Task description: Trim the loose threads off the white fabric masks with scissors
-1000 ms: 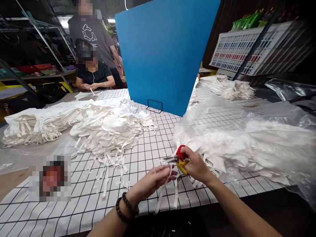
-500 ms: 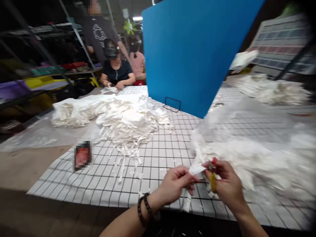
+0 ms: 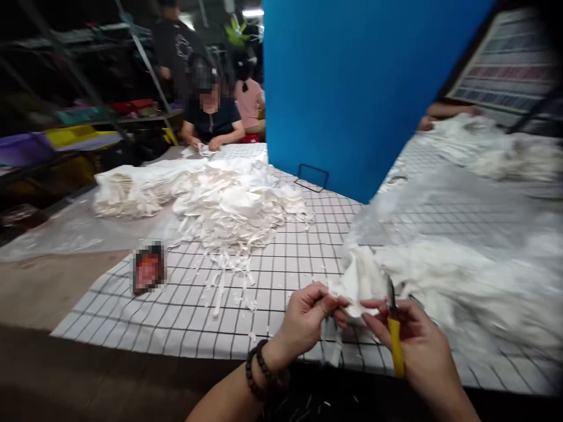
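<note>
I've swung yellow-handled metal scissors (image 3: 396,350) upright in my right hand (image 3: 423,347), so it and my left hand (image 3: 305,315) both pinch white cloth (image 3: 359,278).

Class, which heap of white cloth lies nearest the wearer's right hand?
The right front heap, with clear plastic about it; the left heaps and far-right heap lie farther from the right hand.

The head camera looks forward and down across the desk (image 3: 65,287), the fingers (image 3: 316,293) close below, the blue board (image 3: 347,94) farther off.
</note>
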Tool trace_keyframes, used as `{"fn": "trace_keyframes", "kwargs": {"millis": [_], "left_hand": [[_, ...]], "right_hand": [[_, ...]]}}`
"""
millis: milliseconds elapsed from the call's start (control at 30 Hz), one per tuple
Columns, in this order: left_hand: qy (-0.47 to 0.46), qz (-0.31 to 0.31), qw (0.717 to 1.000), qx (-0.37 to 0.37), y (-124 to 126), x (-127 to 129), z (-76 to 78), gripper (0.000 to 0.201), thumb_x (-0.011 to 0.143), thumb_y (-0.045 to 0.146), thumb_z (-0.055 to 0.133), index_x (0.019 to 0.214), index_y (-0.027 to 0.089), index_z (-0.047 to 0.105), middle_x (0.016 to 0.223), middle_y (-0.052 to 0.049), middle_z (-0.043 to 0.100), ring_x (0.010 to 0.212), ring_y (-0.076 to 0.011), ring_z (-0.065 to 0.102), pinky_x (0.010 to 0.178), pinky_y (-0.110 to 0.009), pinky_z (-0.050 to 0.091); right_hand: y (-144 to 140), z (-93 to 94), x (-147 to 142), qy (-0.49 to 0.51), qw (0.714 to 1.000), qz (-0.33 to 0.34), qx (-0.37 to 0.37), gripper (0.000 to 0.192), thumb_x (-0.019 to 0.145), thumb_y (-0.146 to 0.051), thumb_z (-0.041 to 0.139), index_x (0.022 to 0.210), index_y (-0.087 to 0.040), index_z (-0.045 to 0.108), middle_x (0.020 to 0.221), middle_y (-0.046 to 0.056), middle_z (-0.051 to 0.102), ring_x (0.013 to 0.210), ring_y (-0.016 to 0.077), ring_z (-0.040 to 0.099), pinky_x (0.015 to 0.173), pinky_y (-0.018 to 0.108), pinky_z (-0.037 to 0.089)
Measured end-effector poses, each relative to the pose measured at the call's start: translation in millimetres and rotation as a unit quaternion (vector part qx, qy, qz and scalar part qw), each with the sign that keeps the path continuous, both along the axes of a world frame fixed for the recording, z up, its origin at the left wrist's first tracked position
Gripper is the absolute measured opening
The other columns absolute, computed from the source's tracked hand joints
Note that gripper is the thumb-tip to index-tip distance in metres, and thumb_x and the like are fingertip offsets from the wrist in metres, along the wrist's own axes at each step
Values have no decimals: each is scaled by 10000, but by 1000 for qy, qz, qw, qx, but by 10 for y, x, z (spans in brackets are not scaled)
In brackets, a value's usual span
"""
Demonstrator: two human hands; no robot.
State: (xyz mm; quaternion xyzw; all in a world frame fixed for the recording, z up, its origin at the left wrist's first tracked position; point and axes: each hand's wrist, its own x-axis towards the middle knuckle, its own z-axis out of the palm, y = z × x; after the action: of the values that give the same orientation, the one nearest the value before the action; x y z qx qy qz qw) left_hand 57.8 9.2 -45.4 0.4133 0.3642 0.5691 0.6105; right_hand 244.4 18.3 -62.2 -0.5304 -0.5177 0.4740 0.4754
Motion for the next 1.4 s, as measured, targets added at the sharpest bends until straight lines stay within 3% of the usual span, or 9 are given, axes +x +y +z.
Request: {"fn": "trace_keyframes", "kwargs": {"millis": [100, 233, 367, 667, 867, 1200, 1400], "left_hand": [[99, -7, 995, 23, -6, -28, 32, 263, 925, 363, 567, 902, 135, 696, 675, -27, 636, 643, -141, 628, 730, -284, 477], [195, -32, 977, 76, -25, -22, 75, 264, 969, 311, 485, 859, 158, 670, 730, -34, 616, 743, -155, 600, 748, -281, 450], [251, -45, 961, 106, -45, -22, 93, 277, 981, 284, 452, 822, 167, 646, 732, -31, 590, 737, -151, 571, 720, -272, 435], [254, -61, 958, 120, -46, -23, 26, 272, 980, 269, 454, 799, 166, 628, 745, -26, 565, 717, -137, 569, 679, -252, 436], [235, -70, 963, 113, -67, -38, 7, 257, 978, 281, 461, 802, 163, 606, 756, -16, 553, 681, -116, 563, 649, -235, 445], [163, -94, 980, 55, -35, -26, -24, 260, 955, 314, 495, 815, 139, 627, 818, -30, 545, 611, -98, 560, 585, -228, 473], [181, -102, 977, 55, -27, -65, -7, 275, 953, 327, 499, 805, 136, 629, 819, -36, 569, 616, -98, 563, 590, -223, 459]], "right_hand": [[-45, 201, 172, -132, 990, 33, 39, 343, 688, -359, 786, 815, -227, 496, 716, -12, 604, 603, 143, 566, 546, 230, 477], [-133, 421, 256, -304, 941, 148, 5, 331, 698, -323, 758, 873, -249, 486, 663, -49, 553, 577, 149, 505, 511, 239, 408], [-171, 513, 207, -379, 913, 148, 14, 301, 710, -350, 718, 861, -262, 473, 658, -48, 562, 571, 166, 501, 527, 268, 396], [-160, 570, 138, -431, 889, 146, 52, 249, 711, -343, 682, 812, -247, 475, 714, -10, 588, 601, 177, 539, 540, 271, 379], [-169, 626, 111, -441, 882, 155, 55, 318, 770, -476, 667, 833, -239, 466, 766, 1, 595, 665, 193, 559, 579, 279, 378], [-128, 471, 105, -449, 878, 163, 33, 328, 798, -507, 629, 776, -246, 430, 619, -51, 544, 533, 153, 485, 531, 262, 325], [-118, 457, 132, -452, 874, 174, 44, 343, 771, -496, 660, 763, -244, 428, 601, -58, 541, 516, 143, 473, 515, 256, 296]]}}
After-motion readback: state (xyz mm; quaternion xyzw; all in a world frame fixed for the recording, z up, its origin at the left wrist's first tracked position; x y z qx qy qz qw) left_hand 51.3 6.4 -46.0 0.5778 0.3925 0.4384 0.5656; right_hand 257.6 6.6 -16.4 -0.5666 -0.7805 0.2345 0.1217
